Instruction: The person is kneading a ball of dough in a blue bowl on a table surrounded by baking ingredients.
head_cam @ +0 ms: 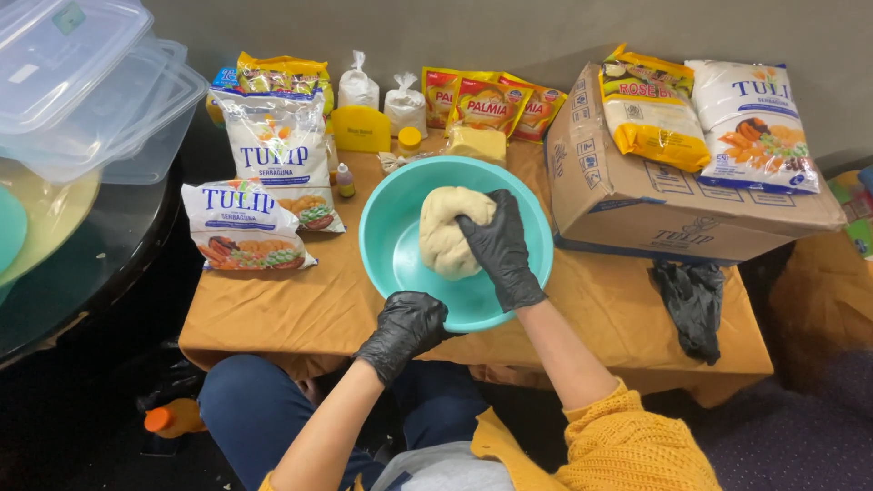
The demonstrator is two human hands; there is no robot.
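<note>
Yellow knitted sleeve (627,445) and blue trousers (255,409) sit closest to the lens. Above them the left hand (406,329), in a black glove, curls its fingers over the near rim of a teal bowl (400,264). Inside the bowl, the right hand (500,245), also gloved, presses down with fingers wrapped over a lump of pale dough (446,232). An ochre cloth covers the tabletop (300,305), which carries flour bags (245,225), a cardboard box (637,205) and a spare black glove (691,305). Clear plastic tubs (91,91) are stacked at far left, and a grey wall (509,32) rises behind.
</note>
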